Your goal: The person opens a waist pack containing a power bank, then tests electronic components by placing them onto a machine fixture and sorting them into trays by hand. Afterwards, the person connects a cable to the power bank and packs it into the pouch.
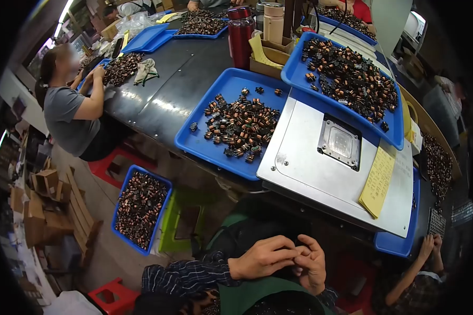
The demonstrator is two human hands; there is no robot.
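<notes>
Both hands are close together above my lap, over a green apron. My left hand (265, 256) has its fingers bent, and its fingertips meet those of my right hand (311, 264). The right thumb and forefinger curl toward each other; anything between the fingertips is too small or hidden to name. Beyond the hands, a blue tray (182, 137) holds a heap of small copper-and-black parts (242, 126). To its right lies a silver metal plate (299, 136) with a square window fixture (341, 143) and a yellow written note (378, 181).
A second blue tray of parts (399, 128) rests on the plate's far side. A red flask (240, 39) and beige bottle (273, 25) stand behind. A blue tray (167, 202) sits low at left by a green stool (168, 239). Co-workers sit left (71, 107) and right (412, 273).
</notes>
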